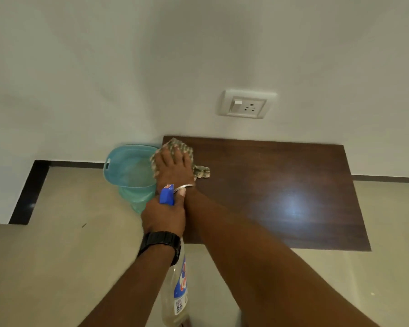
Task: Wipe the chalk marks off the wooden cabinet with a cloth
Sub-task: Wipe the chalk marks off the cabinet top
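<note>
A white wall is filling the upper view, and a dark wooden cabinet is standing against it, seen from above. All places below are given relative to the cabinet. A socket is sitting on the wall above its back edge. A blue-green bin is standing on the floor just beside its left side.

The right hand is reaching across to the cabinet's back left corner, pressing a mottled cloth flat on the top. Its fingers are spread over the cloth, pinning it rather than gripping it. A tail of cloth is trailing out to the right.

The left hand is hovering at the cabinet's left edge, its fingers wrapped closed around the neck of a spray bottle with a blue nozzle.

No chalk marks are visible on the top from here; glare may be hiding some.

The cloth looks soft, light and floppy, so it will likely bunch under pressure. A flat palm on its middle seems the best hold.
</note>
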The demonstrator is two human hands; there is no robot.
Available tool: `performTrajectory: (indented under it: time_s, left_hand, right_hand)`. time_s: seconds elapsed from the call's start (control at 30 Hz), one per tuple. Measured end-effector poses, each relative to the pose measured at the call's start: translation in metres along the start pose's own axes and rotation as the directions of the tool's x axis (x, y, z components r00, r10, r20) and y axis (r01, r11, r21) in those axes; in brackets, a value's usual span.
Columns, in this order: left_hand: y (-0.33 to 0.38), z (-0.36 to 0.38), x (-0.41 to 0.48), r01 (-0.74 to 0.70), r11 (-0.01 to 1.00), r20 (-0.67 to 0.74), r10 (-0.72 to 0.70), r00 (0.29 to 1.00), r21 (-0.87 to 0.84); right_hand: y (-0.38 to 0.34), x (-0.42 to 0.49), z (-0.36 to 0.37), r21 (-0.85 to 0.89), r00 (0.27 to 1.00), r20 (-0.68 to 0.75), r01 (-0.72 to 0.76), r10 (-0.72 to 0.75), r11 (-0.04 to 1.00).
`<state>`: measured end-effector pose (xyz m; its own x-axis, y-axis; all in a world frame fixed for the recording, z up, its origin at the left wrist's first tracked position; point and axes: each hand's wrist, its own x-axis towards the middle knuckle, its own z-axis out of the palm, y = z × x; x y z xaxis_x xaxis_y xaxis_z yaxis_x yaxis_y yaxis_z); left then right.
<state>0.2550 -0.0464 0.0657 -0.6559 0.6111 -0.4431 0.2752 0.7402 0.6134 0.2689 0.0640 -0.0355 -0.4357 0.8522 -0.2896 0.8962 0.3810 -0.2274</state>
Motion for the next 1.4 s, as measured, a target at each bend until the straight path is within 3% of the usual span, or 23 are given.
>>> performTrajectory:
  time_s: [0.1,0.17,0.27,0.37,0.53,0.63,0.7,0.8,0.93,1.03,1.23,1.4]
  left_hand:
    - [-0.024,-0.012,0.003,0.018,0.999,-0.025,-0.018,1.0,0.034]
    - [-0.032,-0.011,-0.005,0.015,0.999,-0.009,-0.015,1.0,0.041]
    - [-0.03,0.001,-0.026,-0.007,0.999,0.043,0.005,0.999,0.04]
    - [-0.02,0.019,-0.052,-0.039,0.999,0.101,0.038,0.994,0.009]
    - [-0.004,0.057,-0.103,-0.086,0.996,0.17,0.087,0.982,-0.013]
    - [-0.007,0.073,-0.129,-0.079,0.997,0.177,0.077,0.981,0.001]
    - [-0.01,0.078,-0.148,-0.08,0.997,0.171,0.082,0.982,-0.017]
    - [-0.022,0.077,-0.161,-0.063,0.997,0.141,0.067,0.988,-0.035]
    - [-0.043,0.056,-0.154,-0.015,0.999,0.083,0.019,0.996,-0.038]
    - [-0.062,0.028,-0.133,-0.003,0.998,0.027,0.005,1.0,-0.062]
    - [-0.096,-0.037,-0.074,-0.035,0.997,-0.088,0.029,0.996,-0.071]
    - [-0.104,-0.053,-0.068,-0.086,0.995,-0.107,0.08,0.991,-0.048]
  right_hand:
    - [-0.006,-0.017,0.011,-0.113,0.979,0.026,0.203,-0.202,0.973]
    - [0.022,-0.038,0.011,-0.09,0.977,-0.049,0.203,-0.208,0.975]
    - [0.101,-0.08,0.006,0.004,0.986,-0.168,-0.007,0.007,1.0]
    - [0.201,-0.136,0.003,0.011,0.93,-0.205,-0.311,0.307,0.95]
    - [0.315,-0.257,0.011,0.095,0.686,-0.241,-0.687,0.686,0.72]
    - [0.317,-0.299,0.023,0.16,0.543,-0.256,-0.792,0.8,0.589]
    - [0.298,-0.305,0.029,0.188,0.496,-0.236,-0.821,0.836,0.54]
    - [0.242,-0.293,0.035,0.17,0.61,-0.242,-0.739,0.755,0.652]
    - [0.136,-0.259,0.049,0.167,0.821,-0.221,-0.5,0.527,0.85]
    - [0.059,-0.224,0.058,0.136,0.919,-0.18,-0.329,0.35,0.935]
    - [-0.053,-0.168,0.074,0.084,0.994,-0.105,-0.027,0.035,0.996]
    - [-0.062,-0.161,0.076,-0.089,0.969,-0.051,0.236,-0.241,0.968]
